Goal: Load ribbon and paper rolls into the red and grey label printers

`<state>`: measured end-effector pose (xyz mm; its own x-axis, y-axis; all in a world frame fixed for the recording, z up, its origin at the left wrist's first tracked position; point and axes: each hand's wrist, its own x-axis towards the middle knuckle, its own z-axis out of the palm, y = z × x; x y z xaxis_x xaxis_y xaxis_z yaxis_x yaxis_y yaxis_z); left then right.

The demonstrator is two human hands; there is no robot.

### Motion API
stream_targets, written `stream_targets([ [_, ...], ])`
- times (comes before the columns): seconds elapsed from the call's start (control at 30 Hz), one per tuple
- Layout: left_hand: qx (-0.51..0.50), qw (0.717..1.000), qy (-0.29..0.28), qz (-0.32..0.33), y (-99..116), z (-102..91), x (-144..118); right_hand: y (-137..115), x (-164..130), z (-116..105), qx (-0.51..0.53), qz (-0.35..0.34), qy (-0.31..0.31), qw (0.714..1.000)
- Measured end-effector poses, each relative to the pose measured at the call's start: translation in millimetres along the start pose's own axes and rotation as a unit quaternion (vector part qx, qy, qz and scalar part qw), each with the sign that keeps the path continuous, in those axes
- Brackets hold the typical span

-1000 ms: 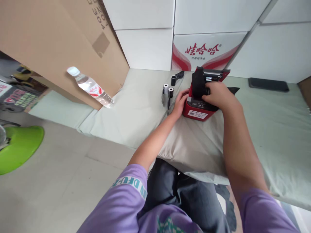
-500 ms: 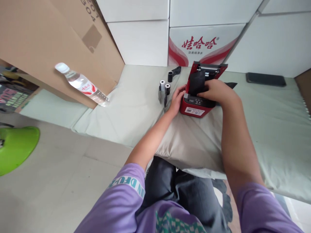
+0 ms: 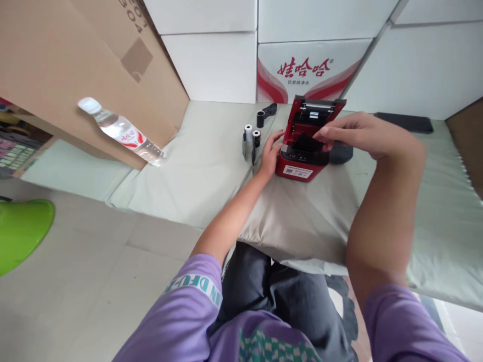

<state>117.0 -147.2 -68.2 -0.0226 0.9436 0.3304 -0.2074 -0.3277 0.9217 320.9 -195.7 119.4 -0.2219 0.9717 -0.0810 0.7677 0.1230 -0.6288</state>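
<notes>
A small red and black thermal printer (image 3: 298,172) stands on the cloth with its lid (image 3: 315,108) raised and leaning back. Against the printer's left side rests my left hand (image 3: 270,155), open, its fingers stretched along the edge. My right hand (image 3: 356,131) is over the printer's right side, thumb and fingers pinched at a black paper strip (image 3: 307,143) inside the opening. How far the strip runs down inside is hidden. To the left of the printer stand small paper rolls (image 3: 248,133) with dark tails hanging, plus a small black roll (image 3: 260,119) behind them.
A water bottle (image 3: 126,134) leans against a cardboard box (image 3: 151,95) on the left. White cartons (image 3: 313,70) line the back. A dark phone (image 3: 407,122) lies behind my right forearm. A dark object (image 3: 341,153) sits right of the printer. A green stool (image 3: 28,234) is at the floor's left.
My right hand has moved right and back, from inside the printer to its right edge. The black strip, upright before the lid earlier, now lies lower in the opening. My left hand stays beside the printer.
</notes>
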Motion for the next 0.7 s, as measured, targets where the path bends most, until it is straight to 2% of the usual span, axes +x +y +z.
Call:
stream_targets([
  [0.07, 0.066, 0.995, -0.003, 0.078, 6.1, -4.3, -2.1, 0.4, 0.3, -1.3, 0.011, 0.023, -0.03, 0.999],
  [0.17, 0.151, 0.972, -0.04, 0.173, 17.5, -7.9, -6.6, 1.3, 1.7, -2.2, 0.003, 0.054, -0.058, 0.997],
  [0.23, 0.185, 0.963, -0.07, 0.183, 24.4, -6.8, -10.8, 1.4, 1.0, -3.2, 0.0, 0.059, -0.071, 0.996],
  [0.33, 0.215, 0.963, -0.072, 0.144, 32.1, -2.4, -18.0, 3.1, 0.0, -3.2, 0.013, 0.045, -0.074, 0.996],
  [0.37, 0.222, 0.964, -0.063, 0.136, 33.9, -1.2, -20.1, 4.7, 1.1, -2.0, 0.024, 0.025, -0.047, 0.998],
  [0.4, 0.227, 0.963, -0.056, 0.136, 35.3, -0.3, -21.7, 6.8, 3.2, -0.1, 0.037, -0.002, 0.01, 0.999],
  [0.43, 0.23, 0.961, -0.054, 0.143, 36.3, 0.1, -22.9, 9.4, 6.4, 2.6, 0.046, -0.028, 0.095, 0.994],
  [0.5, 0.236, 0.956, -0.059, 0.167, 37.3, 0.0, -23.9, 15.3, 15.2, 9.2, 0.04, -0.062, 0.292, 0.953],
  [0.53, 0.239, 0.952, -0.064, 0.177, 37.4, -0.3, -24.0, 18.2, 20.0, 12.5, 0.026, -0.069, 0.363, 0.929],
  [0.57, 0.245, 0.949, -0.068, 0.184, 37.3, -0.5, -24.0, 20.8, 24.4, 15.4, 0.011, -0.074, 0.392, 0.917],
  [0.6, 0.253, 0.947, -0.069, 0.187, 37.0, -0.7, -24.1, 22.8, 28.1, 17.8, 0.002, -0.08, 0.384, 0.92],
  [0.7, 0.285, 0.938, -0.06, 0.19, 35.8, -1.0, -25.3, 26.1, 34.7, 21.8, -0.003, -0.096, 0.289, 0.952],
])
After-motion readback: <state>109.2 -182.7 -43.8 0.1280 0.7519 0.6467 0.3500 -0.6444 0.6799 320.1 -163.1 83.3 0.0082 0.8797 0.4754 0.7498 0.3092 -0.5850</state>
